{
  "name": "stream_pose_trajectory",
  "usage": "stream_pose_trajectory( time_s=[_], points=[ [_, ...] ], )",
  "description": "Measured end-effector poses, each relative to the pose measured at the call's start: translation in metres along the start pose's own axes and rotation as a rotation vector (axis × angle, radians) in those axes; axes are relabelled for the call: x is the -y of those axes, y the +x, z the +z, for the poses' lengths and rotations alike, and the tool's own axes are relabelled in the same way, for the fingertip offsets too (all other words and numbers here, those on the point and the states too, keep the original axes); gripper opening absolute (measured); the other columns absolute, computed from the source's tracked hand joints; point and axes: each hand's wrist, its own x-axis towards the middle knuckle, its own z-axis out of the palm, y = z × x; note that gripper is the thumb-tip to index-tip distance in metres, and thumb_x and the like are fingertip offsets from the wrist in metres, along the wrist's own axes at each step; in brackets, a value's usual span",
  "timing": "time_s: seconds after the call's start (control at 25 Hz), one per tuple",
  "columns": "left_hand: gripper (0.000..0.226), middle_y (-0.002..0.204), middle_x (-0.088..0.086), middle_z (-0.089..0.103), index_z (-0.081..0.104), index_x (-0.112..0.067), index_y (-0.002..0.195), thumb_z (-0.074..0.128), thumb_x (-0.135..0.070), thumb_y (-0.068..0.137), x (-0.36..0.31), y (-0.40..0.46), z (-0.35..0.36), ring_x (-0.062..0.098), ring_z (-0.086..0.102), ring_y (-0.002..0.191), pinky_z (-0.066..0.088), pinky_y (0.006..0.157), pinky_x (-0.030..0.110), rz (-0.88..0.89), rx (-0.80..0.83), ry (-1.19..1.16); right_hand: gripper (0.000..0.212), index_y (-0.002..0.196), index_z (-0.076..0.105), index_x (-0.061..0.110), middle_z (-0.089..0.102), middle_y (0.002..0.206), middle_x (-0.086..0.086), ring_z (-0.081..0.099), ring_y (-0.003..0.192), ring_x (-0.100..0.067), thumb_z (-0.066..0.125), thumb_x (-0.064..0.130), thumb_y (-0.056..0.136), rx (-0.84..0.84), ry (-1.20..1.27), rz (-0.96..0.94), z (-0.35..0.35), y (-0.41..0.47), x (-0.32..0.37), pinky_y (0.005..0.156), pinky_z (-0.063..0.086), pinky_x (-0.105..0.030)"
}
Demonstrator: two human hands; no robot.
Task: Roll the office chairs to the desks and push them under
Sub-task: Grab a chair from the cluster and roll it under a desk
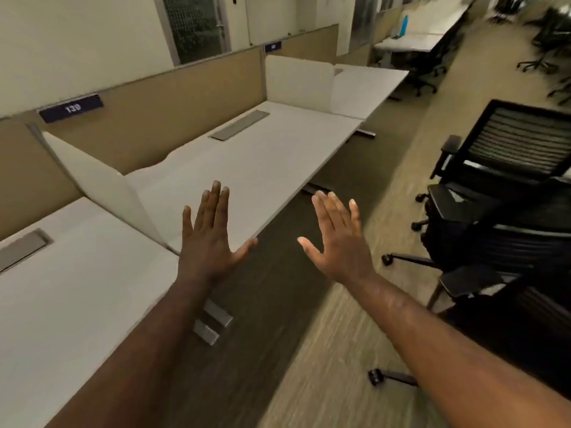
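Your left hand [210, 239] is held out flat, fingers straight and close together, thumb splayed, gripping nothing. It sits over the front edge of the middle desk [247, 168]; contact w/ the desktop cannot be confirmed. Your right hand [338, 239] is likewise flat, fingers extended, palm angled inward, holding nothing, above the floor [324, 350] just off the desk edge.

Task items: two black office chairs stand to your right, apart from the desks, not under them. The farther chair [506, 168] has a slatted mesh back, armrest [449, 146] toward you, caster base on the floor. The nearer chair [500, 298] is partly cut off by the frame edge; a caster [375, 375] shows at lower right.

Desk row: near desk [61, 304] at lower left, sep. from the middle desk by a white divider [102, 186]. Each desktop has a grey cable hatch [239, 125]. A tan partition [173, 88] runs behind, w/ a dark number plate [72, 108] reading 139. More desks and chairs farther down the room are blurred. A blue bottle [404, 24] stands on a far desk.
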Motion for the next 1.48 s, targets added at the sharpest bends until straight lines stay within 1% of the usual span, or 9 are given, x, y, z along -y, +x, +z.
stream_pose_trajectory(
  time_s=[0.16,0.36,0.52,0.76,0.88,1.08,1.24,1.32,1.48],
  points=[
    [0.103,0.161,-0.005,-0.021,-0.014,-0.027,0.154,0.045,-0.073,0.084,-0.084,-0.035,0.020,0.014,-0.017,0.148,-0.008,0.120,0.051,0.102,0.148,0.006,0.079,0.152,0.030,0.008,0.034,0.158,-0.009,0.026,0.148,-0.027,0.053,0.053,0.091,0.029,-0.067,0.124,-0.040,-0.089,-0.039,0.118,0.019,-0.059],
    [0.101,0.160,-0.006,-0.025,-0.019,-0.027,0.152,0.040,-0.074,0.085,-0.181,-0.083,0.035,0.014,-0.020,0.147,-0.012,0.119,0.049,0.212,0.244,0.007,0.077,0.153,0.024,0.012,0.029,0.160,-0.007,0.019,0.149,-0.024,0.046,0.054,0.092,0.086,-0.100,0.264,-0.106,-0.189,-0.083,0.120,0.012,-0.056],
    [0.101,0.159,-0.006,-0.027,-0.018,-0.023,0.153,0.040,-0.072,0.086,-0.248,-0.104,0.040,0.014,-0.022,0.147,-0.010,0.119,0.050,0.335,0.277,-0.034,0.078,0.155,0.021,0.014,0.025,0.162,-0.005,0.015,0.151,-0.022,0.044,0.055,0.092,0.130,-0.145,0.399,-0.155,-0.254,-0.109,0.120,0.012,-0.057],
    [0.102,0.160,-0.004,-0.025,-0.017,-0.023,0.153,0.042,-0.070,0.085,-0.320,-0.120,0.059,0.013,-0.023,0.146,-0.011,0.119,0.051,0.551,0.398,-0.113,0.079,0.157,0.011,0.018,0.015,0.165,-0.003,0.004,0.152,-0.019,0.042,0.056,0.095,0.187,-0.253,0.626,-0.203,-0.323,-0.133,0.121,-0.002,-0.050],
    [0.102,0.160,-0.004,-0.026,-0.017,-0.022,0.153,0.042,-0.071,0.086,-0.351,-0.129,0.077,0.013,-0.023,0.146,-0.011,0.119,0.051,0.654,0.421,-0.153,0.079,0.156,0.009,0.018,0.018,0.164,-0.004,0.006,0.152,-0.020,0.042,0.056,0.095,0.166,-0.322,0.727,-0.219,-0.353,-0.138,0.121,0.000,-0.050],
    [0.101,0.162,-0.003,-0.021,-0.016,-0.023,0.153,0.038,-0.074,0.085,-0.412,-0.163,0.105,0.016,-0.016,0.149,-0.007,0.120,0.050,0.815,0.466,-0.200,0.077,0.154,0.019,0.015,0.029,0.160,-0.006,0.020,0.149,-0.024,0.041,0.055,0.093,0.126,-0.414,0.870,-0.249,-0.414,-0.141,0.120,0.014,-0.055],
    [0.102,0.162,-0.004,-0.020,-0.016,-0.022,0.153,0.042,-0.072,0.085,-0.479,-0.188,0.115,0.013,-0.019,0.148,-0.010,0.119,0.047,0.920,0.492,-0.238,0.077,0.155,0.016,0.017,0.029,0.160,-0.005,0.017,0.149,-0.023,0.040,0.055,0.092,0.086,-0.445,0.970,-0.279,-0.467,-0.163,0.121,0.003,-0.049],
    [0.102,0.162,-0.005,-0.018,-0.014,-0.023,0.153,0.044,-0.071,0.085,-0.519,-0.200,0.120,0.014,-0.017,0.148,-0.008,0.120,0.047,0.958,0.513,-0.260,0.077,0.155,0.016,0.017,0.028,0.161,-0.005,0.016,0.150,-0.024,0.039,0.056,0.092,0.082,-0.445,1.017,-0.296,-0.494,-0.181,0.121,0.002,-0.049],
    [0.102,0.163,-0.005,-0.014,-0.010,-0.023,0.154,0.048,-0.068,0.084,-0.601,-0.229,0.136,0.013,-0.013,0.149,-0.004,0.120,0.051,0.982,0.526,-0.278,0.078,0.153,0.017,0.014,0.030,0.160,-0.007,0.020,0.149,-0.027,0.044,0.053,0.092,0.211,-0.452,0.912,-0.342,-0.550,-0.230,0.119,0.015,-0.056]
  ],
)
